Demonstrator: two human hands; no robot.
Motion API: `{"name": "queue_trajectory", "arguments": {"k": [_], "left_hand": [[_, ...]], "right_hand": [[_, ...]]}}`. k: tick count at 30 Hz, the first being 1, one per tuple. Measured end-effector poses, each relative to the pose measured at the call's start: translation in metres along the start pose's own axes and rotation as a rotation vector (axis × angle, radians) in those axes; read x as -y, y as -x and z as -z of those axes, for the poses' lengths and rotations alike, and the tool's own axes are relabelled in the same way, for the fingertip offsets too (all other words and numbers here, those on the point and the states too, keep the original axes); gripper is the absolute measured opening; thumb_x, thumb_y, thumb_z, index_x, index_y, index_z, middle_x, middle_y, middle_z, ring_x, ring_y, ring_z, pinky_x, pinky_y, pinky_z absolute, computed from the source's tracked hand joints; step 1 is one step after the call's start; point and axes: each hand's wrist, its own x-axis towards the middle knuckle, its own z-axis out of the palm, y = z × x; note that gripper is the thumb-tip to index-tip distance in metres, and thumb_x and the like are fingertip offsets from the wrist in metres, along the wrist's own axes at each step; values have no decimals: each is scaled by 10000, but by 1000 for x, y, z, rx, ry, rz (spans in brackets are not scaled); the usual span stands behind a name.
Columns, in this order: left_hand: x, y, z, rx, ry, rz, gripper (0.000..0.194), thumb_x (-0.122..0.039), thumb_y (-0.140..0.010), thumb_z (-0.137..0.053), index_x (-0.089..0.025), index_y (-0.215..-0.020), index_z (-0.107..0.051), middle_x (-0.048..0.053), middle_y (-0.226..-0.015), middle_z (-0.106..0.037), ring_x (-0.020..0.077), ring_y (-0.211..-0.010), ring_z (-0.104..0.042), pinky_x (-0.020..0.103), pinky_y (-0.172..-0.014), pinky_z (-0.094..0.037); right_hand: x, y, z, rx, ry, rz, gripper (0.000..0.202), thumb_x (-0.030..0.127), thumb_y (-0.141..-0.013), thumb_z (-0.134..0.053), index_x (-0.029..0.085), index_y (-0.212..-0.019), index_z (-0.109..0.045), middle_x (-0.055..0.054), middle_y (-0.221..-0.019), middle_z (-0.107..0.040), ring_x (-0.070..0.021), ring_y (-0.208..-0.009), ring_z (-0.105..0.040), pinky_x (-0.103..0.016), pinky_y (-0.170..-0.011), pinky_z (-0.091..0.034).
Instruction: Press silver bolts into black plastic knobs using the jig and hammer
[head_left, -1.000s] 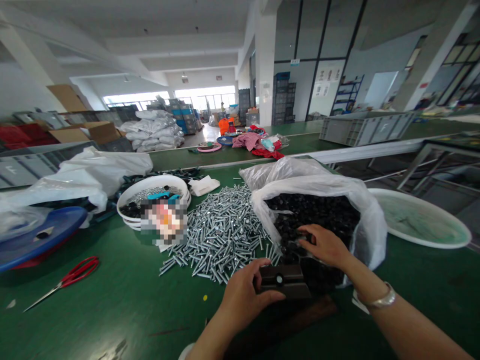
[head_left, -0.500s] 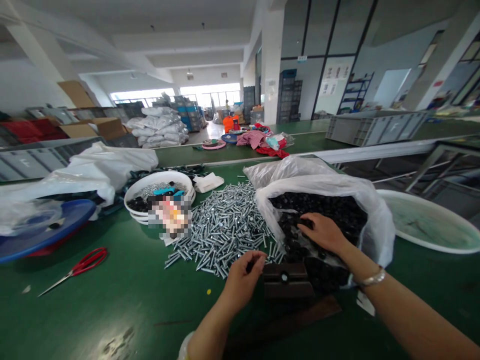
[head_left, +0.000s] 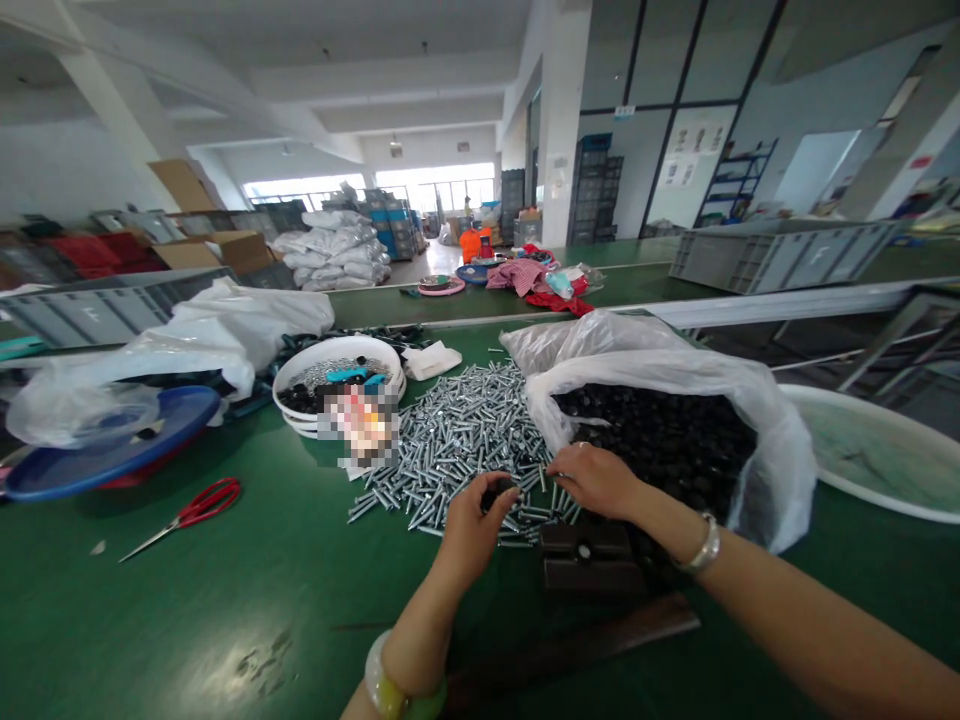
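My left hand (head_left: 476, 520) is at the front edge of a pile of silver bolts (head_left: 465, 430), its fingers curled round a small black piece. To its right my right hand (head_left: 596, 480) is pinched over the bolts' right edge; what its fingertips hold is too small to name. Behind the right hand lies an open clear plastic bag (head_left: 780, 450) full of black parts (head_left: 667, 440). Below the hands a dark metal block (head_left: 589, 560) with a round hole in its upper face rests on the green table (head_left: 300, 600).
Red-handled scissors (head_left: 206, 503) lie at the left, below a blue tray (head_left: 112, 460). A white bowl (head_left: 285, 375) of small parts stands behind the bolts' left side. At the right is a white round tray (head_left: 885, 450); a grey crate (head_left: 780, 258) stands farther back.
My right hand has come out of the bag of black parts and moved left and down to the bolts, near my left hand. The view has shifted slightly left.
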Motion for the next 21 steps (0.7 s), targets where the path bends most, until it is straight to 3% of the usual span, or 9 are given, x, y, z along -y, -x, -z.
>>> {"name": "queue_trajectory", "arguments": {"k": [4, 11, 16, 21], "left_hand": [[14, -2, -7, 112, 49, 71, 286, -329, -737, -597, -148, -955, -634, 51, -852, -664, 176, -787, -586, 276, -729, -439], [17, 1, -9, 99, -89, 67, 285, -341, -674, -657, -152, -888, -657, -14, -644, -583, 128, -598, -511, 236, -578, -375], [18, 0, -8, 92, -140, 55, 266, -326, -661, -667, -164, -872, -658, -26, -639, -575, 125, -600, -506, 232, -580, -366], [16, 1, -11, 80, -66, 69, 274, -330, -647, -681, -167, -867, -666, -17, -647, -576, 130, -626, -501, 241, -598, -371]], "right_hand": [[-9, -10, -16, 151, 80, 110, 227, 46, -679, -523, 184, -774, -675, -95, -786, -672, -250, -799, -610, -314, -648, -435], [-15, -21, -23, 262, 32, 231, 217, 90, -720, -521, 193, -859, -652, -69, -773, -667, -205, -728, -624, -298, -643, -449], [-25, -18, -11, 172, -142, 231, 291, 65, -684, -541, 154, -953, -610, -81, -916, -662, -189, -873, -602, -302, -779, -450], [-3, -11, -5, 3, -387, 89, 250, 230, -879, -360, 139, -1056, -509, -36, -769, -651, -126, -632, -618, -245, -541, -504]]}}
